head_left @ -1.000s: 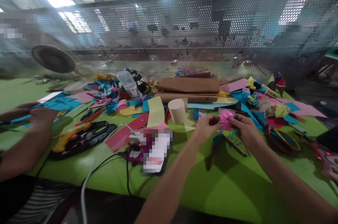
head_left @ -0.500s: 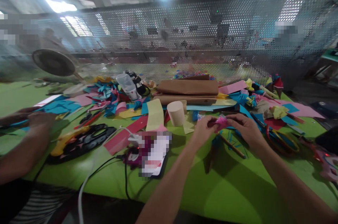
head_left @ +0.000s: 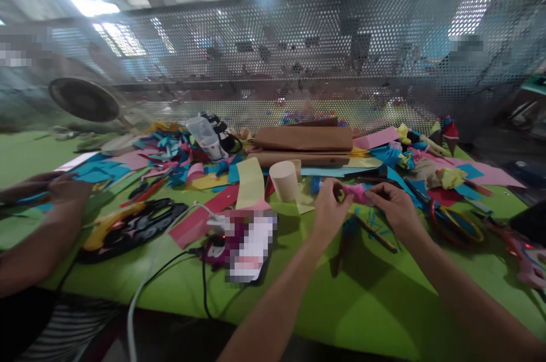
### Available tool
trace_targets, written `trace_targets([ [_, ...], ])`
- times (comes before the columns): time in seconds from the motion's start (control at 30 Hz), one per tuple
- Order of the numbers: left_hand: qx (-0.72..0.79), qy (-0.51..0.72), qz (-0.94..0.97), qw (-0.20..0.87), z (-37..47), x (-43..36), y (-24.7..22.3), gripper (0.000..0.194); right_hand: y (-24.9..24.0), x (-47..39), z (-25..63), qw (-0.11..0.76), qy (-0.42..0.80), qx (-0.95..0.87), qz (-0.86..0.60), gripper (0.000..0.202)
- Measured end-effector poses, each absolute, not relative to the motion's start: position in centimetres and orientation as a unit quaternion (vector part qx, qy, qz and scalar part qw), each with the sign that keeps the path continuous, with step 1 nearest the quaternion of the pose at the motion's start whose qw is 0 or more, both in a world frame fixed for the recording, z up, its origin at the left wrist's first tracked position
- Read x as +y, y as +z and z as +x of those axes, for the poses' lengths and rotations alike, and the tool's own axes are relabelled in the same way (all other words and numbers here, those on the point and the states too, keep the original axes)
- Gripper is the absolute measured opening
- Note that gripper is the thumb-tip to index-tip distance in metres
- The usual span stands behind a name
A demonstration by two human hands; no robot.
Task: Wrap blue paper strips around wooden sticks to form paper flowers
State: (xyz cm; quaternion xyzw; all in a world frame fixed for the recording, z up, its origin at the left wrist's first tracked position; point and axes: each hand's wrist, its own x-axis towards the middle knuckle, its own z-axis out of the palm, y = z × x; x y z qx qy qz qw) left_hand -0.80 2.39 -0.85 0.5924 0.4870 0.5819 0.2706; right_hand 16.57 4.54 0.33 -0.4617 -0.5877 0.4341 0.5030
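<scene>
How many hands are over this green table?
4: left hand and right hand on pink bundle; at far left, a co-worker's near hand and far hand. Some may be hidden.

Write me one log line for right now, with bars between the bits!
left hand: pinching pink piece | right hand: pinching its other end | on green table: stick, cream roll | beyond: brown paper

"What did your left hand and right hand hide?"

"Your fingertips covered the ends of the pink piece, and its finer shape was too blurred to tell."

"And the phone?"

"You had its screen blurred, like the shapes behind the mesh."

"What did the edges cut off?"

"Your forearms, the other person's arm and the black thing."
</scene>
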Motion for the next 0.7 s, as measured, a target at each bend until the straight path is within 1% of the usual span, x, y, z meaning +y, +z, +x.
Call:
trace_targets([
  [0.07, 0.452, 0.554, 0.619, 0.327, -0.3, 2.1, -0.7, 0.018, 0.0, 4.5, 16.3, 0.515, 0.473, -0.559, -0.447, 0.032],
  [0.13, 0.431, 0.544, 0.627, 0.355, 0.1, 2.0, -0.8, 0.022, -0.1, 4.3, 16.1, 0.516, 0.515, -0.533, -0.43, 0.032],
  [0.2, 0.43, 0.55, 0.623, 0.353, 0.2, 2.3, -1.0, 0.023, 0.1, 4.2, 16.0, 0.513, 0.547, -0.521, -0.407, 0.03],
  [0.3, 0.431, 0.549, 0.622, 0.355, 0.0, 2.8, -1.4, 0.012, 0.4, 4.2, 16.1, 0.511, 0.587, -0.502, -0.377, 0.028],
  [0.33, 0.428, 0.548, 0.624, 0.356, -0.2, 2.9, -1.4, 0.012, 0.4, 4.2, 16.2, 0.51, 0.596, -0.493, -0.377, 0.028],
  [0.4, 0.419, 0.551, 0.633, 0.347, -0.5, 2.9, -1.4, 0.024, 0.5, 4.3, 16.2, 0.506, 0.602, -0.482, -0.387, 0.029],
  [0.5, 0.396, 0.552, 0.671, 0.297, -0.8, 2.7, -0.9, 0.055, 0.4, 4.5, 16.2, 0.499, 0.589, -0.492, -0.402, 0.028],
  [0.53, 0.386, 0.546, 0.689, 0.28, -0.9, 2.5, -0.6, 0.063, 0.4, 4.5, 16.2, 0.496, 0.585, -0.498, -0.405, 0.028],
  [0.6, 0.368, 0.532, 0.718, 0.255, -1.1, 2.3, -0.2, 0.07, 0.3, 4.6, 16.4, 0.49, 0.582, -0.505, -0.408, 0.028],
  [0.7, 0.358, 0.524, 0.741, 0.217, -1.2, 2.1, 0.1, 0.073, 0.2, 4.6, 16.9, 0.479, 0.59, -0.504, -0.411, 0.03],
])
